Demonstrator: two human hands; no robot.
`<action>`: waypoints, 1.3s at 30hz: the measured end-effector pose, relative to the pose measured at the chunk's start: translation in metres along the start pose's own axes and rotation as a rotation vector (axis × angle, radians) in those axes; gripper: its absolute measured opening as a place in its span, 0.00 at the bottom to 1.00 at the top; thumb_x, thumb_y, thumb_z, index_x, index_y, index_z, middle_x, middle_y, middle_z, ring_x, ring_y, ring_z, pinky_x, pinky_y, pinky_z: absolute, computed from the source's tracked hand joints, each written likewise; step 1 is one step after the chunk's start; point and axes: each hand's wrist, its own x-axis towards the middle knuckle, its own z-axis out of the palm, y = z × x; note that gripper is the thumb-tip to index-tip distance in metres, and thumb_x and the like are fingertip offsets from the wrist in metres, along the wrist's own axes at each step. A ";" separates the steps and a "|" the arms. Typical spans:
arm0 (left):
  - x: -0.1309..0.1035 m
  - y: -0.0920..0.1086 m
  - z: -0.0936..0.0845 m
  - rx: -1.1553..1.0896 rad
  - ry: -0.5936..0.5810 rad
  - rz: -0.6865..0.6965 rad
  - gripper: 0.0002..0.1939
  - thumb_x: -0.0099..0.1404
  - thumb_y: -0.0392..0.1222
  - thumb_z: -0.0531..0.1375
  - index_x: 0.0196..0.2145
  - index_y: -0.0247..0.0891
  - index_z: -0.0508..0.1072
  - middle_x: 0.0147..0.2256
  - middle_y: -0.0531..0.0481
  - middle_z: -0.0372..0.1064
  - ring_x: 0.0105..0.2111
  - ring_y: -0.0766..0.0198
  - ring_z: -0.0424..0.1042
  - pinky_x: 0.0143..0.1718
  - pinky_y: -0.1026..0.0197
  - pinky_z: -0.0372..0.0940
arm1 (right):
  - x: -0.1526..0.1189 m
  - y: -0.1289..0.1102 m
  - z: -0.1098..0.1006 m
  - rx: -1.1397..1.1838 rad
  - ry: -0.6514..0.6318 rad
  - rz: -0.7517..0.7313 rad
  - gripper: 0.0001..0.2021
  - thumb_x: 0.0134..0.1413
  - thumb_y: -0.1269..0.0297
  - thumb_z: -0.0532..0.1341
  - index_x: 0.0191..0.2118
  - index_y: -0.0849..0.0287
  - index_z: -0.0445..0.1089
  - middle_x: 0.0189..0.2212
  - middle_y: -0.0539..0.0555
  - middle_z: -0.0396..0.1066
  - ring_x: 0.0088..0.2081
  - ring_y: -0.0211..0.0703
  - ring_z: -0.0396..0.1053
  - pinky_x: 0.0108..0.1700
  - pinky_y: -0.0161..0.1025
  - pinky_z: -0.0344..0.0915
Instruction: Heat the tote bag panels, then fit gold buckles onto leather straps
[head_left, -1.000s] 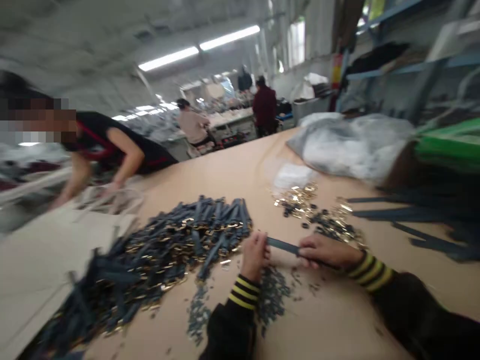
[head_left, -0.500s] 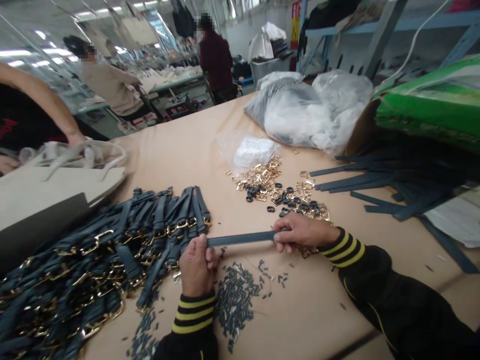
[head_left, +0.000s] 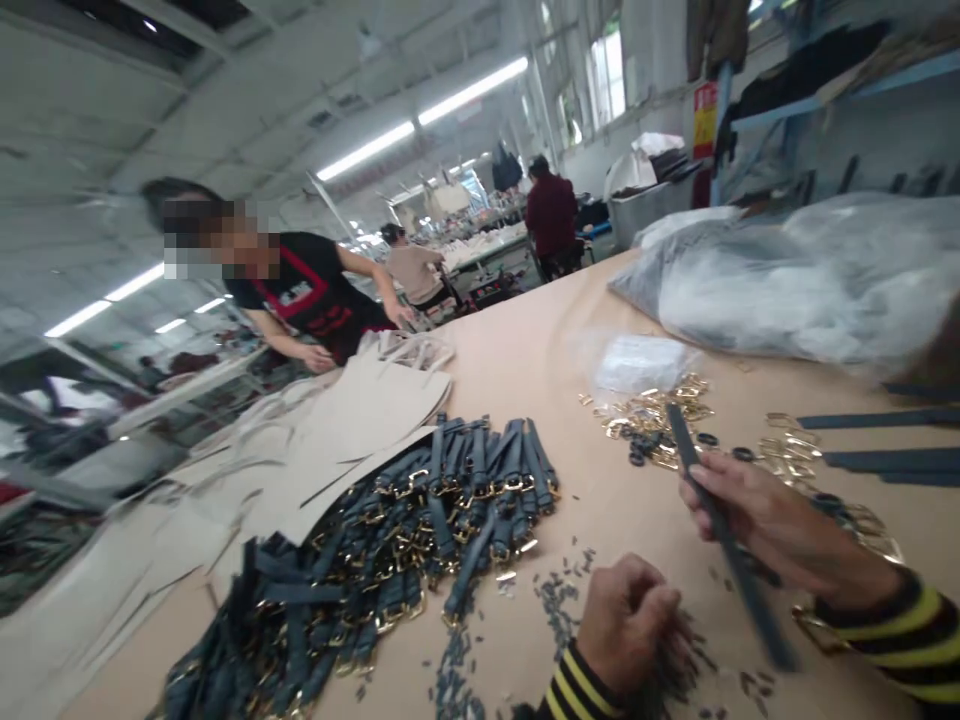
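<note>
- Strap (head_left: 739, 575), dark and flat, lay slantwise in the right hand (head_left: 772, 510), above the near right part of the table (head_left: 525, 355); its far end pointed towards the loose gold buckles (head_left: 660, 405).
- Right hand: fingers and thumb closed round the strap at its upper half, the lower half running free past the palm.
- Left hand (head_left: 626, 615): half curled, apart from the strap, low over the small dark bits (head_left: 559, 605). Whether it had hold of one could not be told, since the fingertips were hidden and blurred.
- Just changed: the left hand had let go of its end. This seemed to leave the strap in the right hand's keeping alone and the left free for separate work near the bits.
- Against the picture half a second earlier: the strap had been stretched nearly level between both hands; now it sloped from far left to near right.
- The view had swung too, bringing more of a co-worker (head_left: 300, 290) in a dark apron into sight, beyond the pale cloth pieces (head_left: 367, 420).
- The heap of buckled straps (head_left: 442, 530) stayed to the left, with uncut-looking loose straps (head_left: 885, 462) at the far right.
</note>
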 end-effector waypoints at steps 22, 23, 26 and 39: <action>0.021 0.006 -0.021 -0.328 0.332 -0.104 0.13 0.56 0.48 0.59 0.26 0.35 0.62 0.16 0.59 0.60 0.12 0.77 0.54 0.13 0.73 0.47 | 0.003 0.043 -0.002 -0.064 -0.381 0.383 0.10 0.54 0.66 0.57 0.39 0.69 0.67 0.28 0.57 0.72 0.21 0.32 0.68 0.22 0.29 0.69; 0.022 0.006 -0.021 -0.332 0.328 -0.112 0.13 0.56 0.48 0.59 0.26 0.35 0.62 0.16 0.59 0.60 0.11 0.77 0.54 0.12 0.73 0.47 | 0.002 0.044 -0.002 -0.067 -0.375 0.386 0.10 0.54 0.66 0.56 0.40 0.68 0.66 0.28 0.57 0.72 0.21 0.32 0.68 0.22 0.29 0.68; 0.021 0.006 -0.020 -0.317 0.302 -0.145 0.14 0.56 0.48 0.59 0.24 0.34 0.61 0.15 0.59 0.60 0.11 0.77 0.53 0.12 0.73 0.46 | 0.002 0.047 0.001 -0.078 -0.336 0.376 0.08 0.53 0.69 0.56 0.40 0.66 0.64 0.26 0.56 0.72 0.21 0.34 0.68 0.22 0.30 0.68; 0.015 0.018 -0.021 -0.392 0.186 -0.069 0.13 0.56 0.49 0.57 0.29 0.37 0.62 0.20 0.57 0.61 0.17 0.73 0.58 0.14 0.72 0.54 | -0.002 0.038 0.010 -0.571 -0.163 0.127 0.12 0.56 0.64 0.53 0.28 0.66 0.66 0.18 0.47 0.60 0.16 0.28 0.54 0.18 0.26 0.52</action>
